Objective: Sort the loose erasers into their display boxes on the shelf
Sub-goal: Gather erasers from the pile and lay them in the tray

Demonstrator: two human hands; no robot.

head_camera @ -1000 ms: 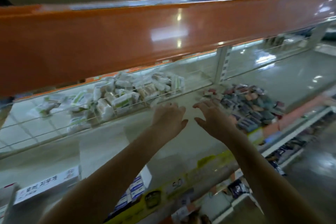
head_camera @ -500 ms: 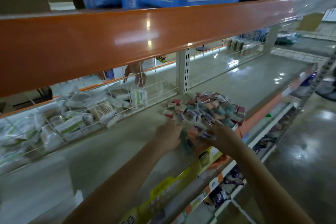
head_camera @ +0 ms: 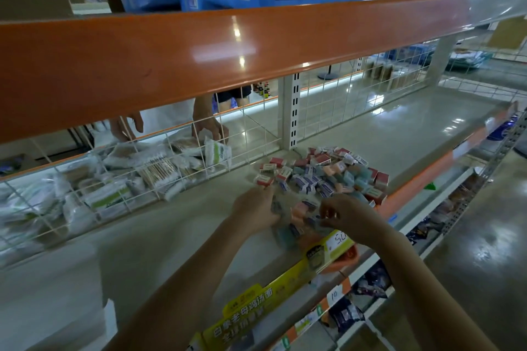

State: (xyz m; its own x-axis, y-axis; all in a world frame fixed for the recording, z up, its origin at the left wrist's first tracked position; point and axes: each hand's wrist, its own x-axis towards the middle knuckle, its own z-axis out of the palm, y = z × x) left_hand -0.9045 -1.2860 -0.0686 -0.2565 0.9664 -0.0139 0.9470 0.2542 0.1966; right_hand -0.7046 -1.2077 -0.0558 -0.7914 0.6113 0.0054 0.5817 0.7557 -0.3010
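The erasers (head_camera: 322, 177) lie in one loose heap on the shelf (head_camera: 399, 134), at about 1 o'clock from the hands and close to the shelf's front edge, where both arms can reach them under the orange beam (head_camera: 228, 48). No display box for them shows here, so the sorting seems barely begun.

The left hand (head_camera: 255, 206) sits at the heap's 7 o'clock edge, its grip curled, with blurred erasers just beside its fingers; whether it holds any I cannot tell. The right hand (head_camera: 346, 212) is at the heap's 5 o'clock edge, fingers bent down among pink and blue erasers at the near rim; its hold is also too blurred to read. Working from both sides probably lets the hands gather the pile inward.

Behind the wire grid (head_camera: 256, 134), at 10 o'clock, lie cotton swab packs (head_camera: 159, 171), and another person's hand (head_camera: 211, 125) reaches toward them.
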